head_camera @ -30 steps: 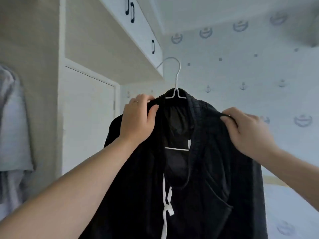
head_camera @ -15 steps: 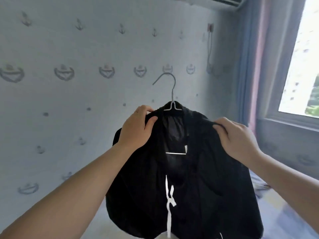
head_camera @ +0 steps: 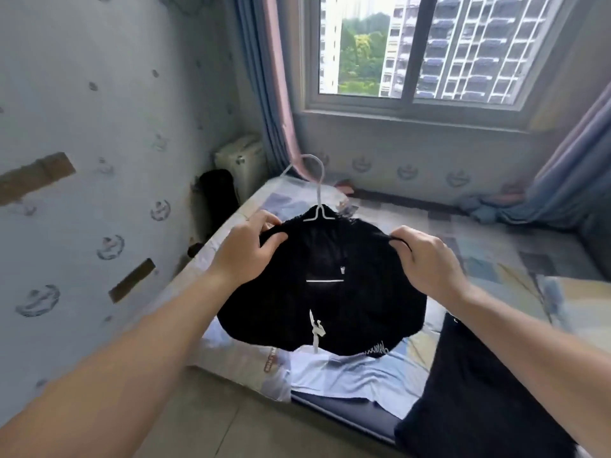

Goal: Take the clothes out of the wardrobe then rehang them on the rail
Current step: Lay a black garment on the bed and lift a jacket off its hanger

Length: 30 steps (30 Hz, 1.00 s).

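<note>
Since the earlier frames the black garment [head_camera: 324, 302] has travelled with me from in front of the wardrobe, past the patterned wall [head_camera: 82, 127], and now hangs low over the bed [head_camera: 496, 256], with the window [head_camera: 413, 47] ahead. My grip has not changed across the three frames.

Left hand [head_camera: 246, 254]: fingers and thumb curled, pinching the fabric at the garment's left shoulder.

Right hand [head_camera: 426, 259]: fingers curled round the fabric at the right shoulder, with a fold of cloth over the fingertips.

The garment is in the air between both hands, near the bed's near left corner and not resting on the bed. It is on a white wire hanger [head_camera: 319, 211] whose hook stands free above the collar and tilts away from me. The hanger's lower bar shows through the open neck. A white drawstring [head_camera: 315, 332] dangles at the front.

On the bed, along its near edge, a pale blue garment [head_camera: 347, 375] lies flat below the held one. A second dark garment [head_camera: 479, 398] lies at the near right, just beside it. Curtains [head_camera: 271, 77] hang at the window's left side. A white appliance [head_camera: 239, 160] and a dark object [head_camera: 216, 193] stand in the room corner beyond the bed's far left corner; what these are I cannot tell.
</note>
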Available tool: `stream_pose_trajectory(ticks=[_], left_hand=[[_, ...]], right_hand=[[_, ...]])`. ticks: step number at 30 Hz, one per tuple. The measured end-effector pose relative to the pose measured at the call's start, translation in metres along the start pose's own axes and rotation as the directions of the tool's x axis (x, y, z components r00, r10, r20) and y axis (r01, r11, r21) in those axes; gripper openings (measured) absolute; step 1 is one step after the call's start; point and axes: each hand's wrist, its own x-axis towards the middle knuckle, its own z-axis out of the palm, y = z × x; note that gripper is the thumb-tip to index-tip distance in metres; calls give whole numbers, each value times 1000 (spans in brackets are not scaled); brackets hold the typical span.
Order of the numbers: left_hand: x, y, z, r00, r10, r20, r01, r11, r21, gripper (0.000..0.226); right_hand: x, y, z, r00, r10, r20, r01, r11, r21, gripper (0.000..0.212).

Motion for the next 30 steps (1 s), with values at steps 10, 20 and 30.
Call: stream_pose_trajectory(ticks=[10, 20, 30], left_hand=[[2, -56, 130, 929, -82, 361, 127, 987, -102, 13], [16, -89, 226, 829, -251, 500, 276, 961, 25, 12], [16, -121, 343, 664, -481, 572, 362, 876, 317, 18]], right_hand=[[-69, 58, 70, 870, 455, 189, -455, 889, -44, 17], [-75, 132, 141, 741, 579, 340, -611, 791, -16, 12], [-74, 226, 224, 553, 615, 562, -677, 725, -127, 16]])
